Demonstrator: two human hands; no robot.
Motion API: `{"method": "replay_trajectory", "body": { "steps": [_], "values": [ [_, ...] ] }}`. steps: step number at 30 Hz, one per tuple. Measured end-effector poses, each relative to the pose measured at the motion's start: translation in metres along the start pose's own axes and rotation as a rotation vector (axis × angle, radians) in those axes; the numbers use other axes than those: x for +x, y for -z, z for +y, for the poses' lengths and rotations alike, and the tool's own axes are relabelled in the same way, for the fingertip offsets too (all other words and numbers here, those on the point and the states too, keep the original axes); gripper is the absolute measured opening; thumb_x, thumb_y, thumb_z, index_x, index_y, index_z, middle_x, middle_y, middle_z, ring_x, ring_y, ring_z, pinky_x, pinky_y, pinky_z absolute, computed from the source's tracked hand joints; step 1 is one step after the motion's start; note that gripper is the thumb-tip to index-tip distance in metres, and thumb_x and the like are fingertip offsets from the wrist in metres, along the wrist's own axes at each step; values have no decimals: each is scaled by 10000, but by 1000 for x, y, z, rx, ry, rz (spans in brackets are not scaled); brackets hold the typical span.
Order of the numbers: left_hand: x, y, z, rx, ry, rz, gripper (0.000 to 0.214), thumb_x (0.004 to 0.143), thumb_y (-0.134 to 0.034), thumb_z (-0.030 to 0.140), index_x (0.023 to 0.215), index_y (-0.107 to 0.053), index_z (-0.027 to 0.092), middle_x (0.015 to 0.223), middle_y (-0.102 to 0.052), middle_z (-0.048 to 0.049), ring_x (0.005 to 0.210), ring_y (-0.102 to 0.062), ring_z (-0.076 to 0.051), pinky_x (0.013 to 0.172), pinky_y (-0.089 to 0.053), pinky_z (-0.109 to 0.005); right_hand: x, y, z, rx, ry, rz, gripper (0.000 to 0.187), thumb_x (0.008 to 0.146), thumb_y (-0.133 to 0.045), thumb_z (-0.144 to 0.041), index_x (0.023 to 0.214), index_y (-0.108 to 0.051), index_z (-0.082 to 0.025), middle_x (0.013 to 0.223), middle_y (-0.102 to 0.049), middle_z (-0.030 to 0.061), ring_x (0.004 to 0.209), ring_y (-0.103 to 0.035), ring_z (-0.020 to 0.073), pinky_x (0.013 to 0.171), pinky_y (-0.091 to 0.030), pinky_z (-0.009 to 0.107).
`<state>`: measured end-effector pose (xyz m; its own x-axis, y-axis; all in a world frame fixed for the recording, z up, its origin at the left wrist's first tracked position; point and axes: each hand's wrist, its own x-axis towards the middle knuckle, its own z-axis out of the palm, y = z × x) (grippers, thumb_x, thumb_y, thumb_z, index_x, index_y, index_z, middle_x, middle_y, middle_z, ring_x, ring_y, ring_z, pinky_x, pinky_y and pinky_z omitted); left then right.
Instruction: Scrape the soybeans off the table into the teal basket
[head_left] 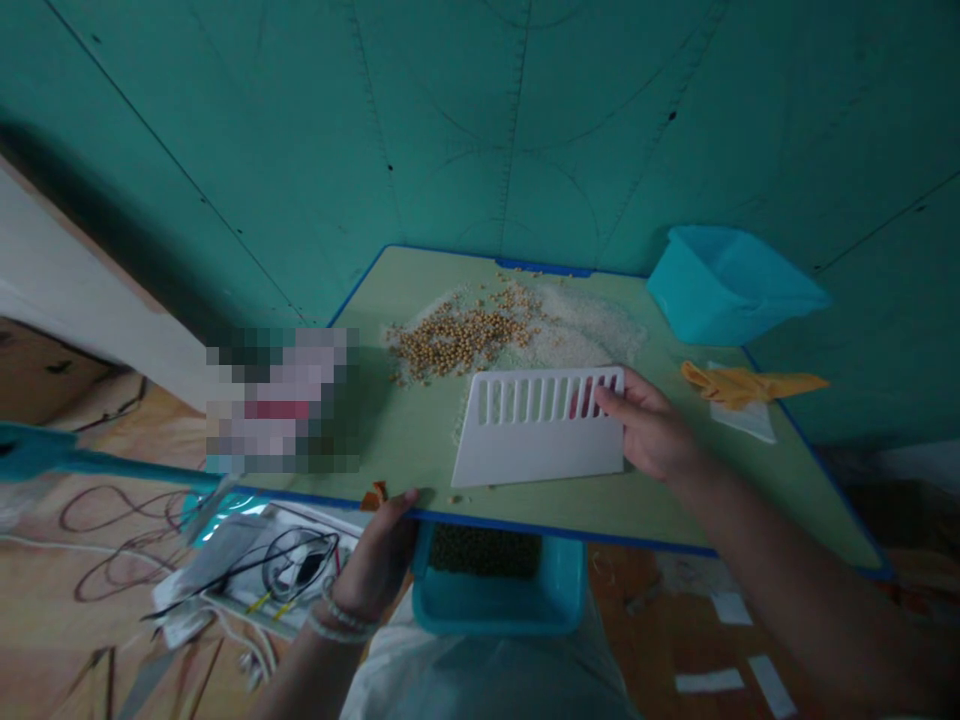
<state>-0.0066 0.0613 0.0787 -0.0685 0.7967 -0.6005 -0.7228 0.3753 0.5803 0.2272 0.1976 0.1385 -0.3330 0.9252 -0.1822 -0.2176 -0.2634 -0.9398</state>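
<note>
My right hand [651,430] grips the right end of a white slotted plastic scraper [536,442], which stands on edge on the light green table [420,440]. Behind the scraper lies a pile of tan beans [457,335] mixed with white rice grains [577,330]. My left hand [379,560] holds a teal plastic tub [499,585] just below the table's near edge; the tub has dark beans inside. A few stray beans lie at the table edge near the scraper.
A second teal tub [724,285] sits tilted at the table's far right corner. An orange cloth [742,385] lies on white paper at the right edge. A blurred-out item [281,400] is at the left. Cables and a white tray [277,570] lie on the floor.
</note>
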Motion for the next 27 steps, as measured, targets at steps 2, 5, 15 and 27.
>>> {"method": "replay_trajectory", "body": {
  "steps": [2, 5, 15, 27],
  "values": [
    [0, 1, 0, -11, 0, -7, 149, 669, -641, 258, 743, -723, 158, 683, -745, -31, 832, -662, -247, 774, -500, -300, -2, -3, 3, -2, 16, -30, 224, 639, -706, -364, 774, -572, -246, 678, -655, -37, 600, -598, 134, 607, -459, 279],
    [0, 2, -1, -18, -2, 7, 173, 673, -637, 264, 787, -724, 165, 706, -747, -22, 835, -662, -243, 777, -497, -299, -6, -4, 7, -24, 18, -101, 158, 700, -665, -344, 801, -582, -255, 699, -660, -41, 615, -600, 123, 597, -452, 255],
    [-1, -2, 0, 1, -5, 40, 126, 644, -651, 254, 704, -715, 165, 672, -742, -30, 784, -671, -247, 731, -516, -308, -9, 0, 6, -58, -22, -190, 123, 718, -652, -341, 787, -611, -248, 709, -671, -33, 609, -598, 107, 589, -443, 230],
    [-1, -2, -1, -47, 23, 40, 143, 691, -606, 235, 739, -721, 165, 626, -736, -34, 839, -666, -252, 750, -521, -303, 1, 6, -5, -11, 86, 97, 227, 604, -717, -351, 752, -581, -245, 609, -636, -41, 556, -595, 147, 595, -457, 300]
  ]
}}
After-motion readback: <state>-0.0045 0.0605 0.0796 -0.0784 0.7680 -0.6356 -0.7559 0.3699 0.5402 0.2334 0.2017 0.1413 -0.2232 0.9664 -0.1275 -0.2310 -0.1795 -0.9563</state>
